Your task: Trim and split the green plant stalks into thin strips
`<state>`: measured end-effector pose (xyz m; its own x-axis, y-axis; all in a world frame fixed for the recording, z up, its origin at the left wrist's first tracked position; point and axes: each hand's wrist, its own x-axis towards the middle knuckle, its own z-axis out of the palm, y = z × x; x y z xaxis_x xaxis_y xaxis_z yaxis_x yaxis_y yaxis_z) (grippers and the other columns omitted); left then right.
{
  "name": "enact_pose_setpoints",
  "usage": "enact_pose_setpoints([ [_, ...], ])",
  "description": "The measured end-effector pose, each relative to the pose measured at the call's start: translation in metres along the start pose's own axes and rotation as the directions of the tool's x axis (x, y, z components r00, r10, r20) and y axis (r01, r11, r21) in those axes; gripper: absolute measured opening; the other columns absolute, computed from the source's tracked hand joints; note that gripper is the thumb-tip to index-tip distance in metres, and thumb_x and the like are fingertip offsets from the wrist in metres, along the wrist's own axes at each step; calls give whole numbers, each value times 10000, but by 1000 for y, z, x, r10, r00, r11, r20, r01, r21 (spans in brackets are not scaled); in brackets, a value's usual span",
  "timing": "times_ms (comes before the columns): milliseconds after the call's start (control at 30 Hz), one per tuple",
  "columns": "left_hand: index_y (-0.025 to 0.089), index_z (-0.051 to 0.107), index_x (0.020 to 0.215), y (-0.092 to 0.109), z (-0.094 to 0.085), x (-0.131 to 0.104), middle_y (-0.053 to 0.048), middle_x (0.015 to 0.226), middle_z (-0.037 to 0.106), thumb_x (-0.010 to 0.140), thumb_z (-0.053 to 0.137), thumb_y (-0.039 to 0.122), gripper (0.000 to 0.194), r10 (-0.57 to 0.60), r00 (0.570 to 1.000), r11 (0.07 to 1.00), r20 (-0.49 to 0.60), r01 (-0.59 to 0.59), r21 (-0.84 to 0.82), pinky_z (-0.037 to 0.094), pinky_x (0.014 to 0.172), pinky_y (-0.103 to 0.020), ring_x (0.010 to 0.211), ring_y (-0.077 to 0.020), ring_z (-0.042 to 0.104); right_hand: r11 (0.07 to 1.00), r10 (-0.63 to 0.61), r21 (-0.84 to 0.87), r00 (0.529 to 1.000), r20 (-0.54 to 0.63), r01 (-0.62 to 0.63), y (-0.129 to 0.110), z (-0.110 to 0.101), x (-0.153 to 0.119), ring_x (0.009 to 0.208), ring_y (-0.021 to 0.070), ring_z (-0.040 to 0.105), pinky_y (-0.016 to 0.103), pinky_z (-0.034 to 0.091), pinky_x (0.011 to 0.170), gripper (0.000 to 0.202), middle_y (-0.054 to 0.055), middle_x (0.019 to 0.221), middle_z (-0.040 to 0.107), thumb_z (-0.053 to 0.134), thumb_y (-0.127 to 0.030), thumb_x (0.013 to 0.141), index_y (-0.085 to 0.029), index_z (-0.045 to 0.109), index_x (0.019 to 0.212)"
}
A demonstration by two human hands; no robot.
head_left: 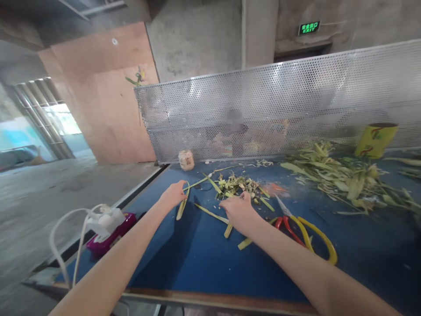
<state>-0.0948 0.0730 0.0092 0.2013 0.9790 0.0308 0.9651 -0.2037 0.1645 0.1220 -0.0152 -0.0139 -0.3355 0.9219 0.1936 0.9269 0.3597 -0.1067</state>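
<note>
My left hand (173, 194) pinches a folded green leaf strip (183, 207) above the left part of the blue table (184, 263). Over the near edge of a pile of dry plant scraps (241, 184) is my right hand (239, 210), palm down with its fingers bent; what its fingertips hold, if anything, is hidden. Cut leaf strips (212, 213) lie beside and under it. To its right rest scissors with yellow handles (320, 237) and a red-handled tool (289, 228), partly behind my right forearm.
A ball of twine (186, 160) stands at the back left. Near the left edge is a purple box (110, 237) with white plugs and cables. Leaves (342, 175) and a yellow container (376, 140) lie back right, before a perforated metal screen (263, 105); a person is behind it.
</note>
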Motion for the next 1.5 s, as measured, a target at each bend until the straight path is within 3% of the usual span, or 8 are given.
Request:
enact_pose_setpoints([
  [167, 111, 414, 1210, -11, -13, -1, -49, 814, 667, 771, 514, 189, 457, 3, 999, 998, -52, 0, 62, 447, 769, -262, 846, -167, 616, 998, -51, -28, 997, 59, 53, 13, -10, -4, 1010, 236, 508, 480, 180, 903, 456, 93, 1015, 628, 433, 74, 657, -186, 611, 988],
  [333, 83, 361, 1259, -9, -19, -11, -147, 995, 647, 764, 398, 100, 497, 25, 991, 985, -132, -2, 171, 412, 818, -331, 967, -221, 593, 977, -170, -109, 981, 98, 181, 12, -12, -9, 1034, 246, 473, 495, 198, 909, 469, 101, 1054, 594, 461, 62, 652, -176, 588, 1036],
  [433, 130, 320, 1303, 9, -14, -23, -172, 1211, 540, 745, 378, 59, 566, 138, 984, 967, -113, -109, 231, 353, 886, -400, 1123, -251, 494, 967, -197, -149, 977, 84, 208, 10, -10, -10, 1015, 244, 466, 480, 209, 897, 347, 114, 1021, 587, 451, 37, 683, -152, 611, 926],
  [567, 271, 317, 1317, 36, -1, -35, -56, 1179, 589, 718, 448, 38, 656, 353, 934, 900, 54, -355, 253, 296, 931, -349, 1127, -188, 486, 964, -220, -134, 973, 66, 227, 11, -8, -9, 958, 223, 492, 448, 223, 867, 242, 100, 951, 605, 468, 16, 689, -151, 600, 803],
  [900, 169, 346, 1307, 47, 0, -38, -77, 901, 658, 787, 380, 75, 530, 474, 880, 840, 9, -455, 294, 246, 929, -389, 904, -195, 578, 959, -39, 275, 992, -116, 70, 30, -30, -1, 726, 121, 575, 334, 320, 850, 74, 5, 777, 648, 505, -147, 793, -167, 573, 817],
  [1167, 198, 34, 1400, 88, -14, -54, -23, 924, 643, 760, 454, 170, 766, 430, 871, 849, -239, -480, -222, 400, 769, -263, 818, -146, 584, 862, -29, 496, 988, -152, 102, 47, -39, -2, 752, 112, 570, 216, 408, 673, 49, 9, 817, 634, 552, -173, 746, -173, 596, 769],
  [1367, 170, 79, 1393, 107, -9, -48, -42, 924, 621, 753, 501, 186, 767, 327, 837, 774, -438, -503, -385, 426, 789, -272, 858, -145, 580, 820, 31, 572, 993, -113, 39, 70, -47, -2, 709, 108, 575, 215, 445, 663, 88, 10, 770, 618, 566, -173, 705, -160, 576, 792],
  [1500, 106, 24, 1386, 109, 5, -48, -105, 1042, 573, 715, 558, 252, 870, 164, 904, 819, -396, -348, -457, 434, 791, -311, 887, -177, 570, 885, 98, 460, 995, -34, -72, 84, -54, -4, 726, 125, 588, 225, 451, 674, 164, 35, 789, 643, 543, -98, 674, -147, 611, 814],
])
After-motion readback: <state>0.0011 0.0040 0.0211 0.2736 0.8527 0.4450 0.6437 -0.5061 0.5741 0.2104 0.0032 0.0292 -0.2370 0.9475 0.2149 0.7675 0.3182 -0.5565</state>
